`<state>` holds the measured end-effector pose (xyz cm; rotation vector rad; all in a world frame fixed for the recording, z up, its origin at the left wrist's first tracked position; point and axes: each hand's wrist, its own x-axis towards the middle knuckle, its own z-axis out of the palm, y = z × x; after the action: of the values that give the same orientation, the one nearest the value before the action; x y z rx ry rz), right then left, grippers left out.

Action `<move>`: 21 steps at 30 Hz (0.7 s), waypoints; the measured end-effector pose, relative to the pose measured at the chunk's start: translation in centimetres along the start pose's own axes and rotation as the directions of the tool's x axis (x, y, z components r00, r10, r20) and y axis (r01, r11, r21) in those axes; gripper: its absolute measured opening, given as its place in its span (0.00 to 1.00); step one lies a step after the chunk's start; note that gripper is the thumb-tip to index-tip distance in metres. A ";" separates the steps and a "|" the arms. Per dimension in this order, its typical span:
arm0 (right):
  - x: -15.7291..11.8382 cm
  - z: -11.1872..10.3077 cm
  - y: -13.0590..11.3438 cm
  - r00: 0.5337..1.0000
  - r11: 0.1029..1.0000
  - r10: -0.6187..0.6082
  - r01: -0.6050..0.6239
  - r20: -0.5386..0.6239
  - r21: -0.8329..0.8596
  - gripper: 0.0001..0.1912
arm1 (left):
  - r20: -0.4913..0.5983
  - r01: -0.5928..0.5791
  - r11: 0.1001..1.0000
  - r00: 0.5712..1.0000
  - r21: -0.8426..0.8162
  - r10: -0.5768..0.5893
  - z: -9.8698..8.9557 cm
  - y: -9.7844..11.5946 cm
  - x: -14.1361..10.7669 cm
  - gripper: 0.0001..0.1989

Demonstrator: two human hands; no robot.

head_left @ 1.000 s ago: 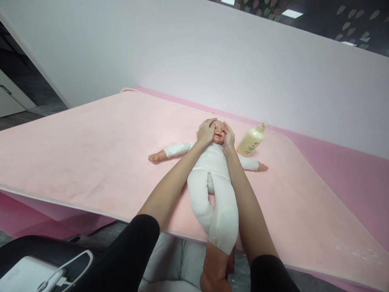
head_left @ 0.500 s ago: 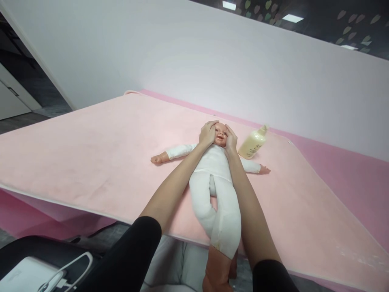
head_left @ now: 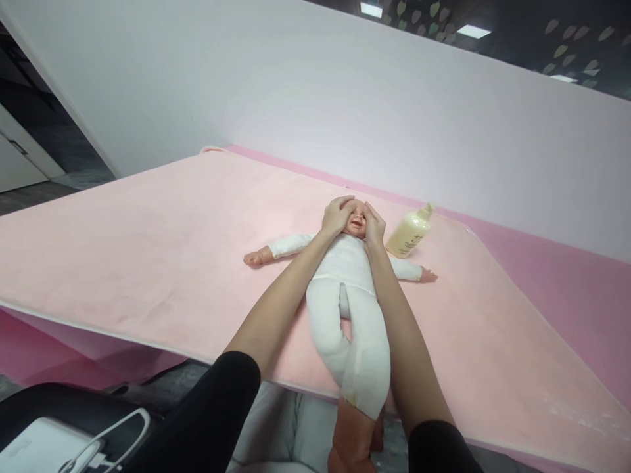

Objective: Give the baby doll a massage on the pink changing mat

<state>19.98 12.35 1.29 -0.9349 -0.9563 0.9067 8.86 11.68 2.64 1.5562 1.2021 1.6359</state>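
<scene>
A baby doll [head_left: 345,263] in a white cloth body lies on its back on the pink mat, face up, with its arms spread. My left hand [head_left: 337,215] cups the left side of its head, its thumb side by one eye. Against the other side of the head rests my right hand [head_left: 374,225], fingers together and fingertips near the other eye. The doll's smiling mouth shows between my hands. Its legs point toward me, and its feet hang past the mat's near edge.
Right of the doll's head stands a pale yellow pump bottle [head_left: 410,231], close to my right hand. The pink mat [head_left: 123,249] covers the table, with a white wall [head_left: 296,85] behind. At the lower left, a white device [head_left: 44,447] with a cable lies on something black.
My left hand's fingers have shifted slightly inward over the doll's face, and both hands now cover more around its eyes. The doll's body and the bottle remain in place.
</scene>
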 end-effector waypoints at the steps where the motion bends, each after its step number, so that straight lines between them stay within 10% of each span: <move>1: 0.0 0.0 -0.1 1.000 1.000 0.022 -0.022 -0.016 0.013 0.17 | 0.006 0.018 1.000 1.000 -0.006 -0.018 0.0 0.0 0.1 0.17; 8: -0.5 -0.3 -1.0 0.954 0.960 0.274 -0.264 -0.124 0.093 0.20 | -0.030 0.031 0.999 0.999 0.029 -0.031 -0.4 0.1 0.3 0.20; 15: 0.2 -0.4 0.9 0.999 0.999 0.035 -0.036 -0.038 -0.036 0.19 | -0.013 0.015 1.000 1.000 -0.002 -0.015 -0.2 -0.1 0.2 0.16; 21: 1.1 -0.7 1.7 0.995 0.997 0.074 -0.074 -0.074 0.001 0.15 | -0.013 0.044 0.999 0.999 0.006 -0.044 -0.3 0.2 0.2 0.19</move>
<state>20.65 13.72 -0.20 -1.0042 -0.8644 0.9280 8.51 11.75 2.92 1.5144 1.2405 1.6181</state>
